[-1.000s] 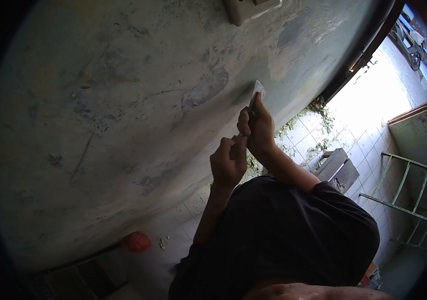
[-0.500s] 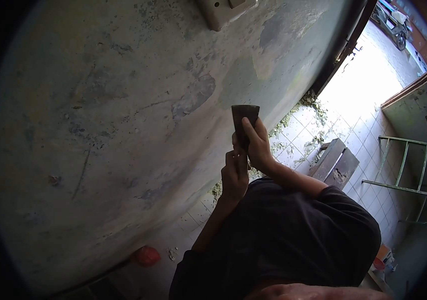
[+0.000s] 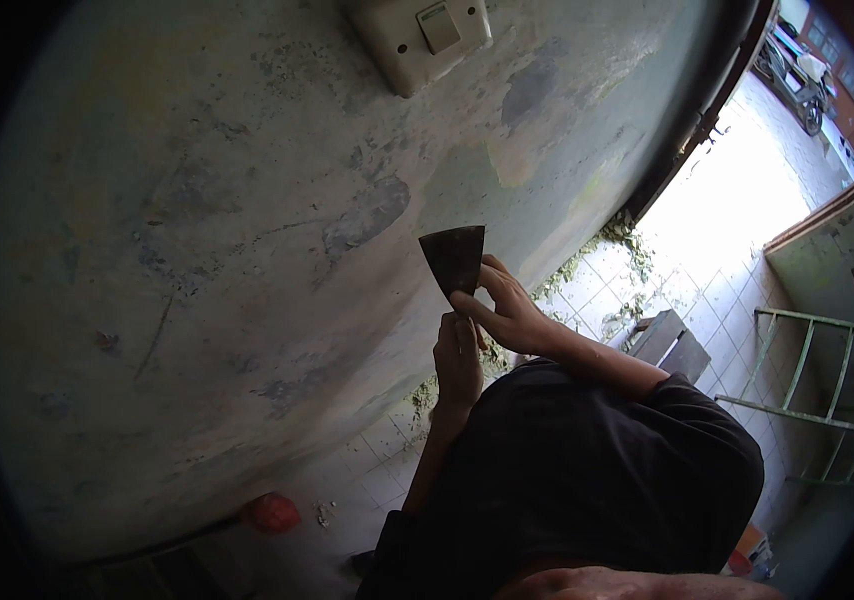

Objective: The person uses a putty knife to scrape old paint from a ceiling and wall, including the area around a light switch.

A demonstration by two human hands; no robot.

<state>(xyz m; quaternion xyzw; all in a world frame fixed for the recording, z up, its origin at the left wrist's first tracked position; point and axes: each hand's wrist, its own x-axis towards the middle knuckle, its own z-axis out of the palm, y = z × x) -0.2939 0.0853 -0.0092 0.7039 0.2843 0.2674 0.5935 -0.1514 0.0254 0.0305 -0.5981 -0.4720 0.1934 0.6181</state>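
A dark scraper (image 3: 455, 258), its wide blade pointing up, stands out against the stained wall (image 3: 247, 300). Below the blade, my left hand (image 3: 458, 365) is closed around the handle, which its fingers mostly hide. My right hand (image 3: 509, 312) pinches the scraper from the right, its thumb at the narrow base of the blade and its other fingers partly behind the blade. Both hands are close together in front of my chest. The blade's edge looks clear of the wall, though the exact gap cannot be judged.
A light switch (image 3: 425, 38) is on the wall above. Flaked debris (image 3: 632, 240) lies along the wall's foot. To the right are a wooden bench (image 3: 682, 350), a green metal rack (image 3: 802, 365) and a bright doorway (image 3: 717, 170). A red object (image 3: 272, 513) lies at lower left.
The scraper and both hands have shifted slightly left, and the blade now shows wider and tilts left. My right thumb has moved from the blade down to its base. The view has shifted, showing more switch.
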